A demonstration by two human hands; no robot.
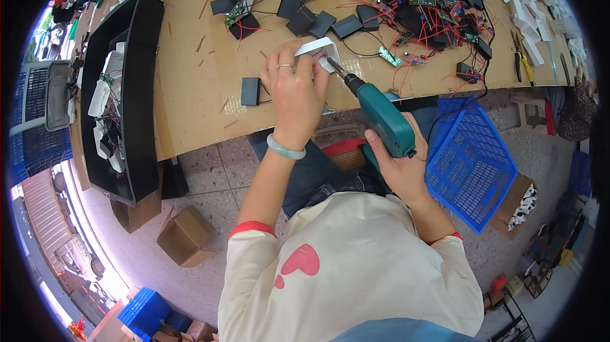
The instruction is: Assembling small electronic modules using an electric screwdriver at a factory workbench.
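At the near edge of the table, my left hand (294,81) grips a white plastic housing (329,50), its fingers closed over the near side. My right hand (401,154) is wrapped around the handle of a green electric drill (384,116) with a black chuck. The drill's bit points into the open housing, near my left fingertips. Whether the tip touches a screw inside is too small to tell. Left of my left hand lies a black rectangular box (250,91) with a thin wire. My fingers hide part of the housing's inside.
Black boxes, red wires and green circuit boards (389,57) heap along the table's far side. A long black tray (124,97) with white housings stands left. Pliers (527,67) lie right, near white housings (518,5). A blue crate (473,164) and cardboard box (185,236) are below.
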